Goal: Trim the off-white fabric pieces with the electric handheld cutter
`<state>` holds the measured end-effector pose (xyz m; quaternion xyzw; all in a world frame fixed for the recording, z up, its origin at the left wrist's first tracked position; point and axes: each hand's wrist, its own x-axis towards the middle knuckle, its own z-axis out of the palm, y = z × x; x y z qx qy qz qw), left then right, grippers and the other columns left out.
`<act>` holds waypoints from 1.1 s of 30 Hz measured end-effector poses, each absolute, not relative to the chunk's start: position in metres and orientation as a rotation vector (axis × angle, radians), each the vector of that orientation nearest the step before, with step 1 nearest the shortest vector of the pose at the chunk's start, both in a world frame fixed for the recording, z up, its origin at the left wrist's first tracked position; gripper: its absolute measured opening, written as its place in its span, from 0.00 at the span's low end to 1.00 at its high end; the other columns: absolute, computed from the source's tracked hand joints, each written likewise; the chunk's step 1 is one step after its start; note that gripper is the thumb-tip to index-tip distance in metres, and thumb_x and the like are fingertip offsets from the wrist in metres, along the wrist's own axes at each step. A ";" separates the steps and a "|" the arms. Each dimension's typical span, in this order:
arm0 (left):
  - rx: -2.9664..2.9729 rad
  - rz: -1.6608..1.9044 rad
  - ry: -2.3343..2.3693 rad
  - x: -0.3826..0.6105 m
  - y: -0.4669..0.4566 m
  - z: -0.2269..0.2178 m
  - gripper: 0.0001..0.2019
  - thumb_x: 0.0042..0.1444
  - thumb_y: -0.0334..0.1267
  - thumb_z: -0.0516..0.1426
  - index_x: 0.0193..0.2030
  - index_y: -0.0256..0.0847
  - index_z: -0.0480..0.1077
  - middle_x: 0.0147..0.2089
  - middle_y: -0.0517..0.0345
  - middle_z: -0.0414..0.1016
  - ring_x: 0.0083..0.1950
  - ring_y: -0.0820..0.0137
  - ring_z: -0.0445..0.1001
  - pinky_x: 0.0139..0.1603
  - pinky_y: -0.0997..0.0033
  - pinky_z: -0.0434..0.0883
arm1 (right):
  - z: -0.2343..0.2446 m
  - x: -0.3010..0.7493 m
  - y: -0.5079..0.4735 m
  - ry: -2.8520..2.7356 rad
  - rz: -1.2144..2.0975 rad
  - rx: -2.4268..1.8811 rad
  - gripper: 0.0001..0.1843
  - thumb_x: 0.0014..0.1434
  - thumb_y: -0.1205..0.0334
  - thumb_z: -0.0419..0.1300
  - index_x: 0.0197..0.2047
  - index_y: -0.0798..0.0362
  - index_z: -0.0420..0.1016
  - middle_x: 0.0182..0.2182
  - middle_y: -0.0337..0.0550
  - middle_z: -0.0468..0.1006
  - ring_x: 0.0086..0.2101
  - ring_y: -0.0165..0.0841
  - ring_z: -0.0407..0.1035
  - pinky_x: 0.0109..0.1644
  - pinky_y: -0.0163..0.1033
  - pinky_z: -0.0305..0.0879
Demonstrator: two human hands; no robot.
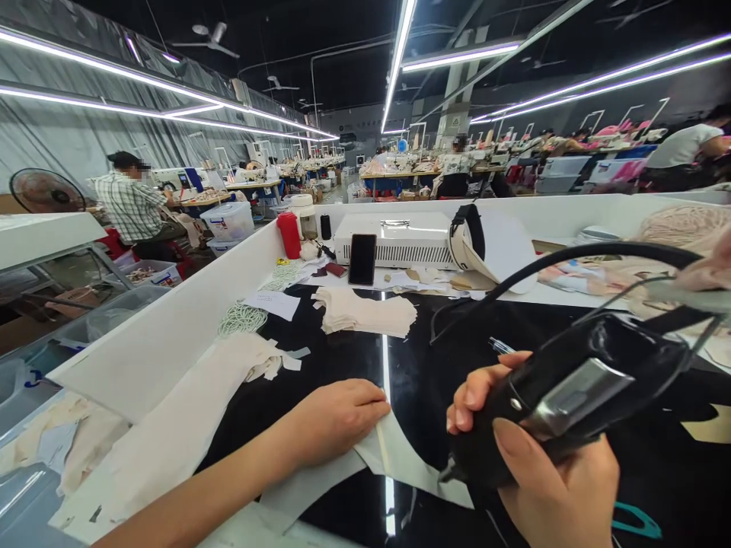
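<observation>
My right hand [548, 472] is wrapped round a black corded hand tool [576, 384], its tip pointing down at a strip of white fabric [411, 460] on the glossy black worktop [457, 358]. A thick black cable [571, 255] arcs up from the tool. My left hand [336, 418] lies knuckles up on the same white fabric, fingers curled and pressing its edge down just left of the tool's tip.
A stack of cream fabric pieces [365, 310] lies behind my hands. Further back are a phone [362, 259], a white machine [400, 237], a red bottle [289, 234] and a white partition wall [171, 327]. A person in a checked shirt [132, 205] sits at the left.
</observation>
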<state>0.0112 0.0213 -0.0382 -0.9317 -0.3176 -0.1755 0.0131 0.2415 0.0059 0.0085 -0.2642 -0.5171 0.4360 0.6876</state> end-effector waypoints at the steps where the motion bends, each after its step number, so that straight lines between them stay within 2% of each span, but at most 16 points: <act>1: -2.901 -0.559 -0.985 0.011 0.021 -0.039 0.13 0.75 0.29 0.50 0.57 0.35 0.73 0.56 0.48 0.79 0.57 0.65 0.79 0.62 0.66 0.77 | 0.008 0.242 0.006 -1.161 0.976 -0.597 0.18 0.61 0.56 0.71 0.51 0.44 0.72 0.30 0.38 0.77 0.26 0.34 0.74 0.30 0.43 0.78; 7: -2.886 -0.594 -1.004 0.013 0.020 -0.048 0.12 0.73 0.27 0.52 0.57 0.34 0.74 0.57 0.47 0.79 0.58 0.64 0.79 0.62 0.65 0.77 | 0.010 0.243 0.008 -1.147 0.979 -0.620 0.17 0.59 0.55 0.72 0.50 0.44 0.73 0.29 0.38 0.76 0.26 0.35 0.73 0.28 0.44 0.78; 11: -2.879 -0.603 -1.038 0.015 0.019 -0.051 0.11 0.73 0.29 0.52 0.57 0.35 0.74 0.57 0.48 0.78 0.58 0.65 0.79 0.62 0.68 0.77 | 0.020 0.238 0.015 -1.074 0.970 -0.627 0.18 0.56 0.58 0.73 0.47 0.45 0.75 0.27 0.37 0.77 0.24 0.34 0.72 0.26 0.42 0.77; 18: -2.867 -0.643 -1.008 0.018 0.018 -0.054 0.11 0.72 0.26 0.53 0.56 0.33 0.73 0.57 0.48 0.80 0.59 0.64 0.79 0.61 0.67 0.78 | 0.023 0.216 0.047 -0.982 0.961 -0.606 0.20 0.52 0.61 0.73 0.47 0.45 0.74 0.28 0.34 0.76 0.25 0.33 0.71 0.27 0.40 0.76; 25: -2.858 -0.687 -0.987 0.020 0.018 -0.053 0.12 0.72 0.25 0.52 0.55 0.33 0.74 0.53 0.48 0.80 0.57 0.64 0.79 0.58 0.68 0.79 | 0.020 0.196 0.064 -1.024 0.939 -0.571 0.21 0.53 0.57 0.73 0.47 0.45 0.71 0.28 0.32 0.76 0.24 0.31 0.71 0.27 0.39 0.74; 33: -2.845 -0.720 -1.004 0.021 0.016 -0.054 0.13 0.72 0.24 0.51 0.55 0.31 0.75 0.55 0.48 0.80 0.56 0.65 0.80 0.57 0.69 0.79 | 0.014 0.193 0.064 -1.042 0.953 -0.559 0.21 0.55 0.58 0.72 0.49 0.45 0.70 0.29 0.32 0.75 0.25 0.30 0.70 0.29 0.38 0.73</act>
